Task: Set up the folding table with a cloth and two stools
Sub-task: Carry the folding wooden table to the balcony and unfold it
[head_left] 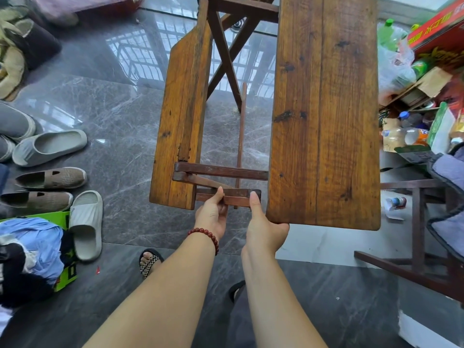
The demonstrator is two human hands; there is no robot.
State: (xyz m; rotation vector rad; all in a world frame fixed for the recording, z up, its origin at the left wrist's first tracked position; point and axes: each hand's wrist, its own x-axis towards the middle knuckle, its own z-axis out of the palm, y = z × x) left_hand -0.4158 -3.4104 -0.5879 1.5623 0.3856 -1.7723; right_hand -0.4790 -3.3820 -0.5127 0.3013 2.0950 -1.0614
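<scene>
Forearms reach out ahead of us over a dark marble floor as we open the folding table, a bead bracelet on the left wrist. Our left hand is closed around the near wooden support bar of the frame, thumb on top; our right hand grips the near inner corner of the right leaf, thumb pressed against the end of the same bar. We judge that the bar is held so it can be swung out to brace the top, while the right hand keeps the raised leaf level. Two leaves show: the right one lies flat, the left leaf hangs tilted down, so the table stands only half open, directly in front of us, on crossed legs. No cloth is on it. One dark wooden stool stands to the right, a padded grey fabric draped over it; we cannot see a second. At left we count at least five shoes and slippers near a green box. Bottles and packets crowd the right side.
</scene>
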